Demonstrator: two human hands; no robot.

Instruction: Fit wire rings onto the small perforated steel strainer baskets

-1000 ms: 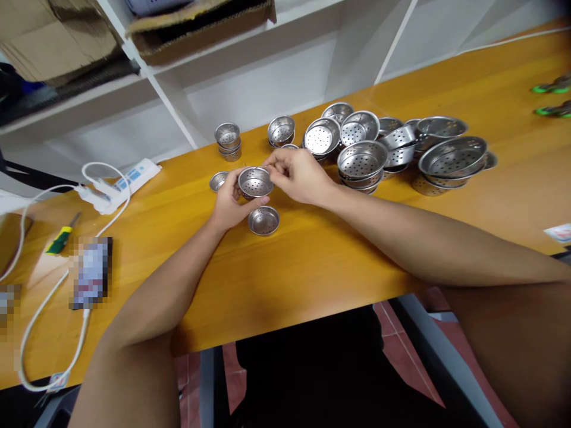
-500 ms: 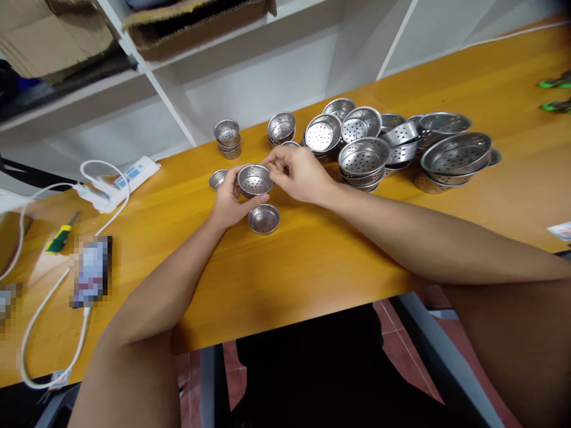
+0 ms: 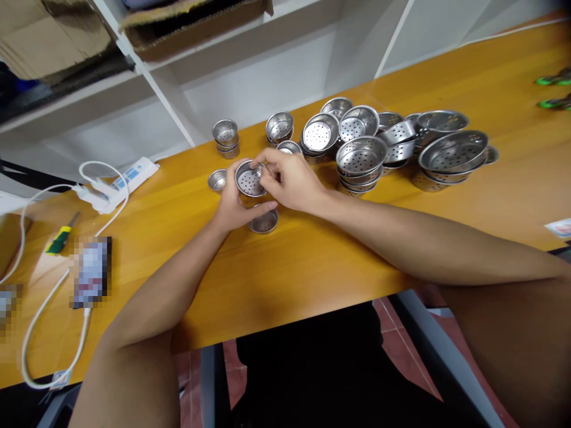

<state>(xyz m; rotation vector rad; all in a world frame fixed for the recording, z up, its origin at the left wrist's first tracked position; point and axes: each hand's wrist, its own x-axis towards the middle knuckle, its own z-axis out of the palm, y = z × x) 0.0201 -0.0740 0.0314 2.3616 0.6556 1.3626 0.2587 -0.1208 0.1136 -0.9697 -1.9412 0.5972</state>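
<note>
Left hand point(image 3: 232, 205) cups a small perforated steel cup point(image 3: 248, 180) just above the table point(image 3: 312, 255), right hand point(image 3: 289, 181) fingertips pinching its rim. My worry – it slips and lands on the strainer point(image 3: 264, 221) right below, slick metal and all.

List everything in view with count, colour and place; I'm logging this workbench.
perforated steel strainer cup in the hands: one, silver, bench centre
loose steel strainer cups: three, silver, beside the hands
stacked steel strainer cups: two short stacks, silver, behind the hands
heaped steel strainer baskets: many, silver, right
wooden bench: one, orange
power strip with cable: one, white, left
screwdriver: one, yellow-green, far left
cardboard boxes: brown, on white shelves
left hand: grip on cup
right hand: fingers at cup's rim
</note>
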